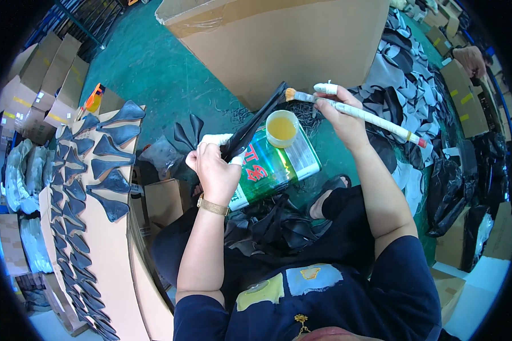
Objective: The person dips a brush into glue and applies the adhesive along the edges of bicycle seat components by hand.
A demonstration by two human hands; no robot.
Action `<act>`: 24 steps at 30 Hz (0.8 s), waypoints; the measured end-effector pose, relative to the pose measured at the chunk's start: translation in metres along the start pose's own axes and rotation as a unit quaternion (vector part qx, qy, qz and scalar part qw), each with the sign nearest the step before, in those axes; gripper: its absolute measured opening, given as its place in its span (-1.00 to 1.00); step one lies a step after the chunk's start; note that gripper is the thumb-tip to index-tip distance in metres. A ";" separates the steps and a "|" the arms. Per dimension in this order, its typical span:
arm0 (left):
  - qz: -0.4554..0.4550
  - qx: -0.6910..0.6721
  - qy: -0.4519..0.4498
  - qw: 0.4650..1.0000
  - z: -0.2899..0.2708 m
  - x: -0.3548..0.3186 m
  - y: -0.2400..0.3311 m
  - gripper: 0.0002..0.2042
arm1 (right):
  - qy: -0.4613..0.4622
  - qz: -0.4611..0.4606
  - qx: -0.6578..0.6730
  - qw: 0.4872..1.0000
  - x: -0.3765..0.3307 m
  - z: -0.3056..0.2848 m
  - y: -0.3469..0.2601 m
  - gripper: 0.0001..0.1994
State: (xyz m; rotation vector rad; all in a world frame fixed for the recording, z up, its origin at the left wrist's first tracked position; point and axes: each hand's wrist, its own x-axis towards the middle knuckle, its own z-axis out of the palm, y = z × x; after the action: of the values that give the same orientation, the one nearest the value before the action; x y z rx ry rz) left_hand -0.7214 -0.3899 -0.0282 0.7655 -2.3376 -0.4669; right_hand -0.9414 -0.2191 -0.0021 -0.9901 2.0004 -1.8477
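black and thin, a long leather-like piece (256, 122) is pinched at its lower end in the left hand (216, 170), whose fingers are clamped together around it, one of them wrapped in white tape. the piece slants up and to the right, its upper tip meeting the bristles of a brush (355, 112). the right hand (341, 116) holds that brush by its white-wrapped handle, fingers closed on it, the taped forefinger laid along the top; the handle's red end points away to the right. just below the brush head a small cup of yellow glue (282, 129) stands on the upper end of a green tin can (273, 167) lying on its side on the green floor (165, 79), by the person's knees. along the left, a cardboard sheet (111, 250) carries rows of dark pointed cut pieces (111, 156), right up to its far edge. a big cardboard box (279, 40) stands beyond the can.
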 end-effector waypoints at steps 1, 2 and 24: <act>-0.003 -0.004 -0.001 1.000 0.000 0.001 0.001 -0.70 | -0.006 -0.017 -0.004 1.000 -0.001 -0.001 -0.001 -0.72; -0.004 -0.003 -0.001 1.000 0.000 0.000 0.001 -0.70 | -0.015 -0.033 -0.007 0.999 -0.002 0.001 -0.003 -0.72; 0.010 -0.046 0.007 0.999 0.001 0.006 0.012 -0.69 | -0.143 -0.009 0.025 0.989 -0.008 -0.008 -0.025 -0.76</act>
State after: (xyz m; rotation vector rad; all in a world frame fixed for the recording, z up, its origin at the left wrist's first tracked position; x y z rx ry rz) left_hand -0.7299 -0.3844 -0.0203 0.6996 -2.2908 -0.5552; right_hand -0.9324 -0.2076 0.0213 -1.1864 1.7724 -1.6468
